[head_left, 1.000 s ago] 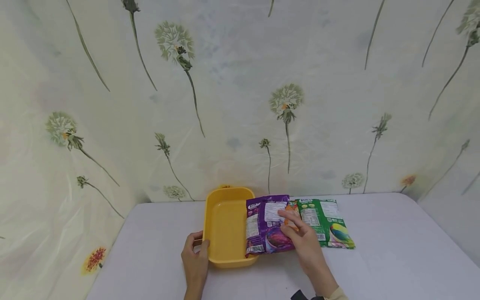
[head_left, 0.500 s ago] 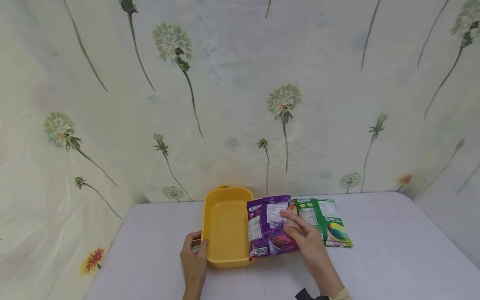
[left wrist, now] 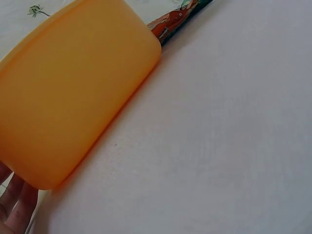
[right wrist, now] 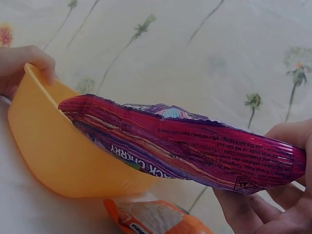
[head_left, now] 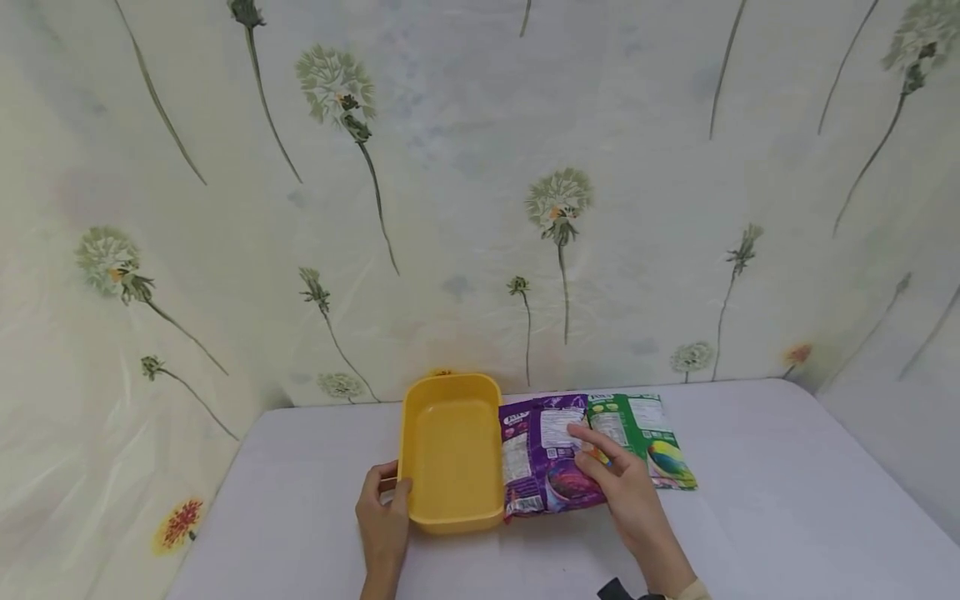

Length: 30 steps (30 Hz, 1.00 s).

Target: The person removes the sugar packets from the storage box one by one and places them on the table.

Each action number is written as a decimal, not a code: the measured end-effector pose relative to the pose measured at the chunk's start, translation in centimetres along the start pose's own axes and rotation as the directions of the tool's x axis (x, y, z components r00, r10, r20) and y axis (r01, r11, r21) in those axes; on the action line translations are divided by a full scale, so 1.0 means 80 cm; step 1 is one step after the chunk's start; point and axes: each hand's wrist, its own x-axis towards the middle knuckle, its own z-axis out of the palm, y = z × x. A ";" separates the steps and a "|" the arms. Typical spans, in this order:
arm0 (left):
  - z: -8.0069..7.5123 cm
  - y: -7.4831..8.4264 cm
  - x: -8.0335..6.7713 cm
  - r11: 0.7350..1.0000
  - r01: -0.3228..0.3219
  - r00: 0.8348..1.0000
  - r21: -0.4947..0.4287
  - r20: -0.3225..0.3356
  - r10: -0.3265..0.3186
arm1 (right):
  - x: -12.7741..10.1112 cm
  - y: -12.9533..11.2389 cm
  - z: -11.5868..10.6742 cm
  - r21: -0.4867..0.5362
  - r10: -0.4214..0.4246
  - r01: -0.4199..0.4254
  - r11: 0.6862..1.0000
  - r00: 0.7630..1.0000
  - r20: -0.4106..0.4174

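Note:
In the head view a yellow plastic basin (head_left: 452, 454) stands on the table. My left hand (head_left: 383, 523) grips its left side, thumb at the rim and fingers outside. My right hand (head_left: 628, 493) pinches the right side of a purple candy bag (head_left: 517, 457). In the right wrist view that bag is raised, with the thumb above and fingers beneath, and its far end is near the basin's rim. An orange bag (right wrist: 158, 217) lies below it, beside the basin. A green bag (head_left: 660, 433) lies to the right, partly behind the purple one.
White cloth covers the table (head_left: 757, 500), which extends to both sides and in front of the basin. Behind it hangs a pale sheet (head_left: 450, 208) printed with dandelions. A dark strap (head_left: 617, 590) shows at my right wrist.
The purple bag has shifted right in my right hand, from overlapping the basin's right rim to just beside it. My left hand keeps its grip on the basin. The head view has turned slightly.

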 end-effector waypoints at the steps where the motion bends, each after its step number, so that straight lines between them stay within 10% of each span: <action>1: 0.000 0.000 0.000 1.000 -0.002 1.000 0.002 0.000 0.002 | 0.000 0.000 0.000 0.004 0.000 0.000 1.000 1.000 -0.001; 30: 0.001 -0.001 0.001 1.000 -0.003 1.000 0.003 0.006 0.003 | -0.002 0.009 -0.023 -0.040 0.049 -0.049 0.998 0.999 0.006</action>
